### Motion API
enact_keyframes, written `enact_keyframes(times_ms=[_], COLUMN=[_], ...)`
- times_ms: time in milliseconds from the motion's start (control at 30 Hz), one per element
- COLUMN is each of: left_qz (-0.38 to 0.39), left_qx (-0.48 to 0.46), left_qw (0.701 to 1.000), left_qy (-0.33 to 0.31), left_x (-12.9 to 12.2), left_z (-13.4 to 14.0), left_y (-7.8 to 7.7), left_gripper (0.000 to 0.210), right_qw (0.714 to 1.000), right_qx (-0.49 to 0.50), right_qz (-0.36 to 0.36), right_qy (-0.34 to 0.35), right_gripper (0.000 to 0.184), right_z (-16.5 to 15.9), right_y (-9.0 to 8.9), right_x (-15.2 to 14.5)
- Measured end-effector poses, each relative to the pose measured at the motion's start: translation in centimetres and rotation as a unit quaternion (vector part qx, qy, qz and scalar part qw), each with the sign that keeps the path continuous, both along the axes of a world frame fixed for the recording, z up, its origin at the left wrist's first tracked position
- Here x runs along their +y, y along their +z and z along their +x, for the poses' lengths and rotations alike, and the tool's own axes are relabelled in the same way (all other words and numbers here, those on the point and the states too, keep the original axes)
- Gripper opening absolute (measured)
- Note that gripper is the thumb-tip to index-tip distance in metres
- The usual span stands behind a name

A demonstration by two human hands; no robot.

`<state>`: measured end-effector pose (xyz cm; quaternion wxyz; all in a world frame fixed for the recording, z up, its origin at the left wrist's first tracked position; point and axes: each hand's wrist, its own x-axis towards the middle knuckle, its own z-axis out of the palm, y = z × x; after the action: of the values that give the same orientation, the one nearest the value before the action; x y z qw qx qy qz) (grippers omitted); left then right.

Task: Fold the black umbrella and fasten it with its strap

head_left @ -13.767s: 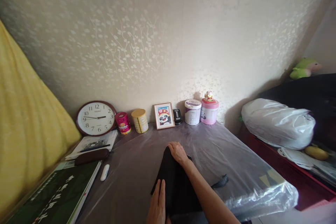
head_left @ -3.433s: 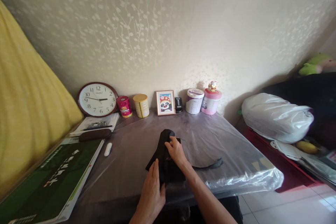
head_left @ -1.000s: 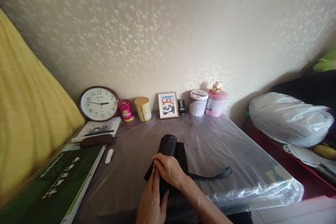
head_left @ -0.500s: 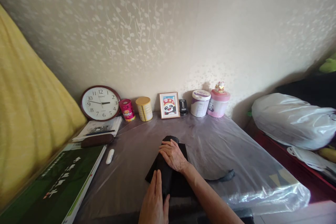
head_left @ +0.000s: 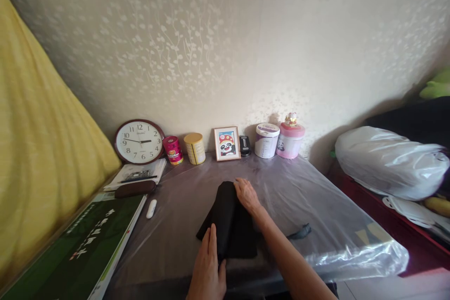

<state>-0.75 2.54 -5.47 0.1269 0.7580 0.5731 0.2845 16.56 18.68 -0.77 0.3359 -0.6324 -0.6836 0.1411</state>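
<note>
A black cloth (head_left: 225,220), folded over into a long roll with flat flaps on both sides, lies on the plastic-covered table in front of me. My left hand (head_left: 208,267) grips its near end, fingers straight along the left side and thumb on the right. At the far right edge of the roll, my right hand (head_left: 247,195) has its fingers bent over the cloth. Its fingertips are partly hidden, and so is whatever may be inside the roll. A dark crumpled strip (head_left: 300,231) lies to the right of my right forearm.
Along the wall stand a clock (head_left: 139,141), a pink can (head_left: 173,150), a yellow can (head_left: 194,148), a picture frame (head_left: 227,144) and two tubs (head_left: 267,140). A green book (head_left: 80,243), a brown case (head_left: 135,189) and a small white object (head_left: 151,209) lie left.
My right hand has shifted from the top of the roll to its far right edge. The far part of the cloth looks flatter and wider. My left hand stays at the near end.
</note>
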Motion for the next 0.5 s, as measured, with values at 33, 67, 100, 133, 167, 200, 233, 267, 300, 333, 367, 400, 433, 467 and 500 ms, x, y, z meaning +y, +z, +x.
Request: enact_keyframes(times_ms=[33, 67, 100, 133, 167, 200, 233, 267, 300, 333, 367, 400, 433, 467, 500], left_qz=[0.002, 0.002, -0.001, -0.005, -0.007, -0.007, -0.005, -0.002, -0.001, -0.001, -0.003, -0.006, -0.01, -0.015, -0.019], left_qx=[-0.006, -0.011, -0.014, -0.016, -0.018, -0.02, -0.022, -0.024, -0.026, -0.027, -0.028, -0.029, -0.03, -0.031, -0.031], left_qw=[1.0, 1.0, 1.0, 1.0, 1.0, 1.0, 1.0, 1.0, 1.0, 1.0, 1.0, 1.0, 0.999, 0.999, 0.999], left_qy=[0.005, 0.007, 0.006, 0.006, 0.005, 0.005, 0.006, 0.006, 0.007, 0.006, 0.006, 0.006, 0.007, 0.007, 0.007], left_x=[-0.1, -0.2, -0.3, -0.4, -0.4, -0.4, -0.5, -0.5, -0.5, -0.5, -0.5, -0.5, -0.5, -0.5, -0.5], left_z=[0.2, 0.3, 0.4, 0.5, 0.5, 0.5, 0.5, 0.5, 0.5, 0.5, 0.5, 0.5, 0.5, 0.5, 0.5], left_y=[0.2, 0.4, 0.6, 0.8, 1.0, 1.1, 1.2, 1.2, 1.2, 1.2, 1.2, 1.2, 1.2, 1.2, 1.2], left_gripper=[0.067, 0.066, 0.065, 0.065, 0.064, 0.064, 0.063, 0.063, 0.063, 0.064, 0.064, 0.065, 0.065, 0.066, 0.066], right_qw=[1.0, 0.999, 0.997, 0.996, 0.994, 0.991, 0.989, 0.986, 0.984, 0.981, 0.98, 0.978, 0.977, 0.977, 0.977], right_qx=[0.013, 0.027, 0.042, 0.058, 0.075, 0.092, 0.109, 0.125, 0.14, 0.152, 0.162, 0.169, 0.173, 0.176, 0.177], right_qz=[-0.009, -0.02, -0.033, -0.048, -0.062, -0.076, -0.089, -0.099, -0.107, -0.112, -0.115, -0.117, -0.118, -0.119, -0.119], right_qy=[-0.02, -0.036, -0.048, -0.055, -0.057, -0.055, -0.049, -0.043, -0.037, -0.032, -0.028, -0.025, -0.024, -0.022, -0.021], right_gripper=[0.032, 0.032, 0.032, 0.032, 0.031, 0.031, 0.031, 0.032, 0.032, 0.033, 0.033, 0.033, 0.033, 0.034, 0.035], right_z=[0.9, 1.7, 2.5, 3.1, 3.6, 3.9, 4.0, 4.0, 3.8, 3.6, 3.3, 3.0, 2.8, 2.5, 2.2], right_y=[-0.2, -0.4, -0.7, -1.0, -1.2, -1.4, -1.6, -1.7, -1.7, -1.6, -1.5, -1.3, -1.1, -0.8, -0.6], right_x=[-0.4, -0.9, -1.4, -2.0, -2.7, -3.3, -3.8, -4.3, -4.7, -5.0, -5.2, -5.4, -5.5, -5.6, -5.6])
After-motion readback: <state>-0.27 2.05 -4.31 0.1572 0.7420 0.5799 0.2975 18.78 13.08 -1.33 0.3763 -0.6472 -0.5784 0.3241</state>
